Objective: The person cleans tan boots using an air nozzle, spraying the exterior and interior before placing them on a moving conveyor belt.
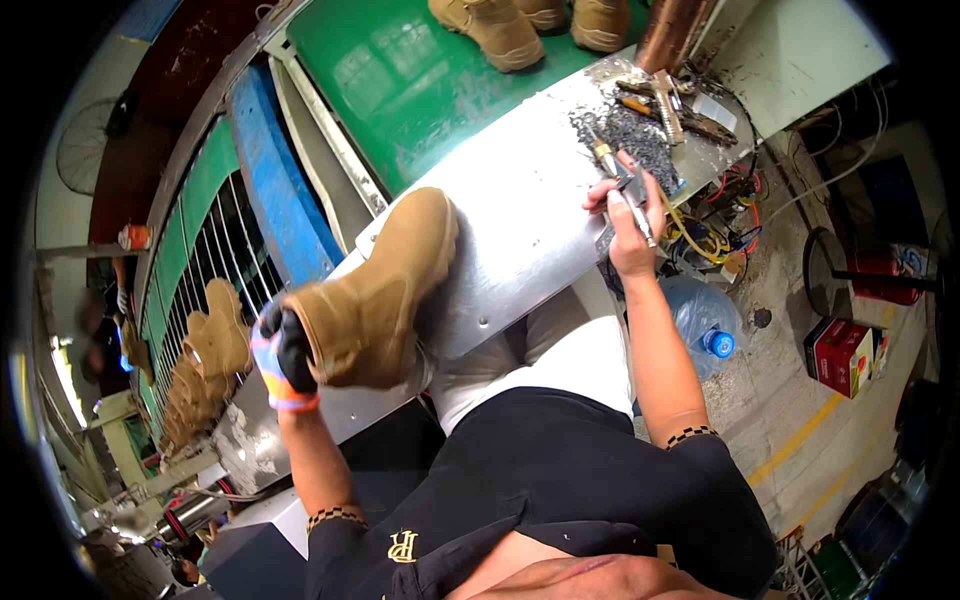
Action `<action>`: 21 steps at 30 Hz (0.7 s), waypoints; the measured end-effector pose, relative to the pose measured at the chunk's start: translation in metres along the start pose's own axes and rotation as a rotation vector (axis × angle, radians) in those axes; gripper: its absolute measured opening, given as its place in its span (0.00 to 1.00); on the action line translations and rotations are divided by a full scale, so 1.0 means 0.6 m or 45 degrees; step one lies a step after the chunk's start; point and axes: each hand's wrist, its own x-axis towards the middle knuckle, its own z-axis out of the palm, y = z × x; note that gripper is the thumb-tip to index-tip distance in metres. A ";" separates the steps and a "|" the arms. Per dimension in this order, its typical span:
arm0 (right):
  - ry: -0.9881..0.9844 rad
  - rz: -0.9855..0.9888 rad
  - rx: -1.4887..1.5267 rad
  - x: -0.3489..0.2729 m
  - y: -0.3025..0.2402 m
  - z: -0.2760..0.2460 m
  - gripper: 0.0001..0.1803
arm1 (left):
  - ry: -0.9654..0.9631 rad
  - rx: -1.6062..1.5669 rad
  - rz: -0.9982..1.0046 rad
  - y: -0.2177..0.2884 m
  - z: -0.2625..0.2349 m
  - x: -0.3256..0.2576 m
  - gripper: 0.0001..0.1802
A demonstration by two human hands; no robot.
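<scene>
Boot point(375, 295) in tan suede is lying on its side on the shiny metal worktop point(520, 215), sole end pointing up toward the green conveyor belt point(400, 70), opening facing the person's left hand point(283, 360). That hand wears a dark glove with a striped cuff and its grip is clenched on the rim of the boot's shaft, fingers hooked over the edge of the opening.

Over on the other side, the right hand point(630, 225) is bare and up near the far end of the worktop. Its grip is closed around a slim metal hand tool point(622, 180) with a pale handle; looks like a small awl or pick, but it's too small to say for sure. The tool tip sits right at a grey heap of small metal bits point(630, 135), maybe tacks or nails. Just past that heap there are a few more worn tools point(680, 110) lying about.

More tan boots point(500, 30) are riding on the belt at the top, well apart from the one being held. Another stack of the same boots point(205, 370) sits off to the left by the white railing. Below the worktop on the right there's a tangle of coloured wires point(715, 225), a clear water bottle with a blue cap point(705, 320), and a red box point(840, 355) on the floor.
</scene>
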 end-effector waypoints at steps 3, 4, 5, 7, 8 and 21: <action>-0.022 -0.001 0.010 0.003 -0.002 0.004 0.28 | 0.058 0.696 1.065 0.017 0.086 0.144 0.17; -0.031 -0.019 0.002 0.005 0.001 0.009 0.28 | 0.119 0.067 0.552 0.006 0.132 0.201 0.19; -0.011 -0.017 -0.009 0.007 0.003 0.004 0.28 | 0.154 -0.740 -0.019 0.089 0.211 0.234 0.22; -0.016 -0.006 -0.011 0.011 0.000 0.011 0.28 | 0.160 -0.527 -0.003 0.108 0.287 0.341 0.21; -0.009 0.020 0.002 0.012 0.000 0.015 0.28 | 0.142 -0.300 0.027 0.118 0.322 0.379 0.20; -0.049 -0.030 -0.293 0.004 -0.003 0.014 0.31 | 0.192 0.734 0.184 -0.159 -0.026 0.316 0.42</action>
